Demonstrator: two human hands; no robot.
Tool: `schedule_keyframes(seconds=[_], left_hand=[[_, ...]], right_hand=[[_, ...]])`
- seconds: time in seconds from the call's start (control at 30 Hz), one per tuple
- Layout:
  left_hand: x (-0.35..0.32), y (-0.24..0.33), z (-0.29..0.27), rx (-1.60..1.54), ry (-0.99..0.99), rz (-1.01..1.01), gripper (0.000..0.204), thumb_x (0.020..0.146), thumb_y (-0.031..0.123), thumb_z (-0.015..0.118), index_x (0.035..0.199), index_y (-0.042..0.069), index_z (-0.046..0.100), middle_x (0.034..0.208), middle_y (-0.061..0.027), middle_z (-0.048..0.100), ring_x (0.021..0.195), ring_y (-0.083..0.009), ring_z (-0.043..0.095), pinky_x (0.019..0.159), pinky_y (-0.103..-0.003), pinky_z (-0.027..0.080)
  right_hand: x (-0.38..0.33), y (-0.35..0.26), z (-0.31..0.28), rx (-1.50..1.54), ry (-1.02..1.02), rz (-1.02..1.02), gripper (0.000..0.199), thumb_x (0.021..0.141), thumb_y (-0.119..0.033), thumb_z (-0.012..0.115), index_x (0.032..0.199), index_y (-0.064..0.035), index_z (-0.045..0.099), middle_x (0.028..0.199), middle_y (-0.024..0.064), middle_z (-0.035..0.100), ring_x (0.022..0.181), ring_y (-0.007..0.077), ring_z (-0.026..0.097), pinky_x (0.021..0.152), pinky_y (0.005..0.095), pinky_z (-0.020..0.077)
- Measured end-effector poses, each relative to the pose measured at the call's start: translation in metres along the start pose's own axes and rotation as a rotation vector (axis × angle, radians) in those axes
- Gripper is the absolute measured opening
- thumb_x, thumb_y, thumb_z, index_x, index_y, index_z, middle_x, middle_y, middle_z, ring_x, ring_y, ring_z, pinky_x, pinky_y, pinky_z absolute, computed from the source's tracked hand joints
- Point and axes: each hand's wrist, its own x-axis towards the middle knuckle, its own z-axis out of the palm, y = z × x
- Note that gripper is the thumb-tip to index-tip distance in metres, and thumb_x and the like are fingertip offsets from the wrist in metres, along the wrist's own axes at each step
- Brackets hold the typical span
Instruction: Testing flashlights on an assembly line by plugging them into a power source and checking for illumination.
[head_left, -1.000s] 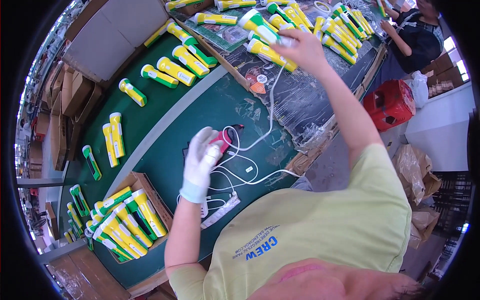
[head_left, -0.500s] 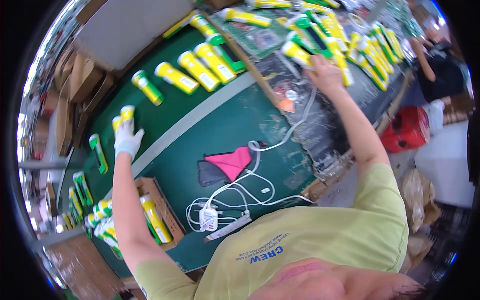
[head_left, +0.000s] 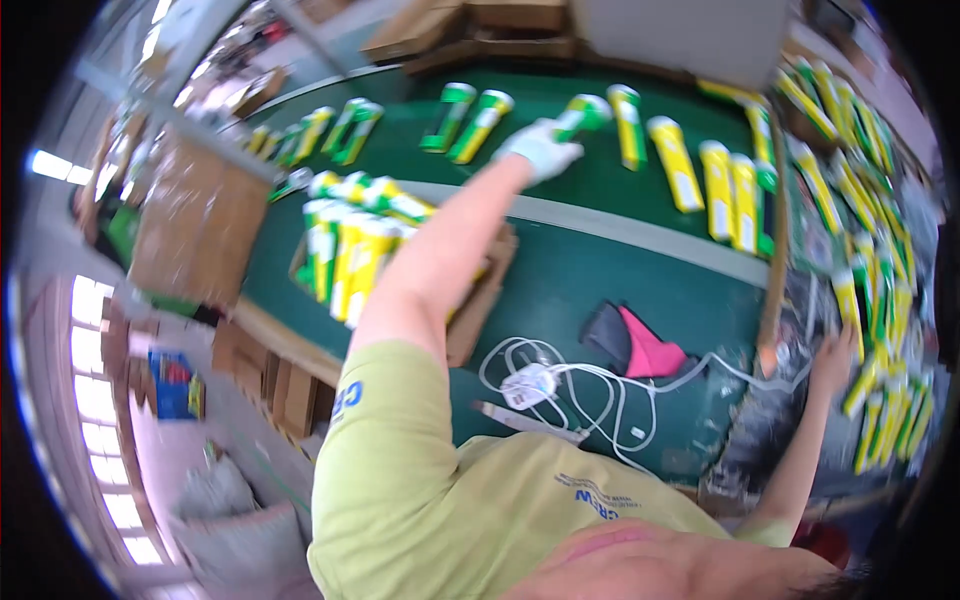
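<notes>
My left hand, in a white glove, is stretched far out over the green table and is shut on a yellow-and-green pack. More packs of the same kind lie side by side on the table to its right, and others to its left. My bare right hand rests flat on a dark, foil-covered surface at the right, next to a heap of the packs. It seems to hold nothing.
An open cardboard box full of upright packs stands under my left arm. A pink and black cloth and a white power strip with coiled cables lie near me. Brown cartons stand at the left.
The view has swung round. My left hand went from the pink cloth to the far side of the table and gripped a pack. My right hand came down from the heap of packs.
</notes>
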Motion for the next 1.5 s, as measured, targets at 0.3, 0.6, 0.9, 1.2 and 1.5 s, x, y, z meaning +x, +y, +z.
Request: schedule_keyframes(seconds=[0.3,0.6,0.9,1.2,1.5], left_hand=[[-0.221,0.095,0.038,-1.124,-0.929,0.114,0.074,0.089,0.069,0.041,0.11,0.002,0.062,0.078,-0.0072,0.063,0.059,-0.0138,0.061,0.056,-0.028,0.055],[-0.288,0.098,0.062,-1.208,-1.056,0.074,0.069,0.092,0.067,0.039,0.113,0.004,0.057,0.075,-0.0093,0.062,0.059,-0.0163,0.061,0.052,-0.026,0.048],[-0.306,0.104,0.098,-0.63,0.062,0.486,0.05,0.085,0.04,0.067,0.116,0.007,0.048,0.087,-0.0158,0.064,0.076,-0.0335,0.066,0.07,-0.04,0.053],[-0.239,0.075,0.109,-1.787,-0.573,-0.168,0.039,0.096,0.051,0.049,0.105,0.013,0.051,0.08,-0.0033,0.059,0.062,-0.015,0.058,0.055,-0.029,0.051],[-0.233,0.102,0.12,-1.619,-0.357,-0.117,0.043,0.099,0.044,0.047,0.119,0.007,0.05,0.099,-0.0101,0.061,0.087,-0.0181,0.063,0.077,-0.032,0.054]], right_hand=[[-0.06,-0.104,-0.123,0.982,-0.17,-0.032,0.022,0.099,-0.02,0.055,0.095,0.0006,0.062,0.086,0.007,0.063,0.069,0.0086,0.055,0.058,0.0261,0.0439],[-0.138,-0.228,-0.238,1.805,-0.638,-0.232,0.049,0.081,-0.024,0.066,0.123,0.0017,0.056,0.096,0.0068,0.063,0.073,0.0078,0.056,0.055,0.0163,0.0395],[-0.149,-0.254,-0.237,1.402,-0.487,-0.215,0.038,0.081,-0.007,0.071,0.116,0.0026,0.059,0.092,0.0039,0.061,0.078,0.0087,0.057,0.069,0.0223,0.047],[-0.133,-0.257,-0.224,1.503,-0.447,-0.07,0.023,0.095,-0.013,0.056,0.113,-0.0024,0.063,0.093,0.0013,0.064,0.076,0.007,0.055,0.066,0.0219,0.0467],[-0.139,-0.284,-0.226,0.881,-0.001,-0.701,0.016,0.08,-0.01,0.065,0.096,-0.0098,0.066,0.084,0.0054,0.065,0.079,0.022,0.065,0.062,0.0352,0.0527]])
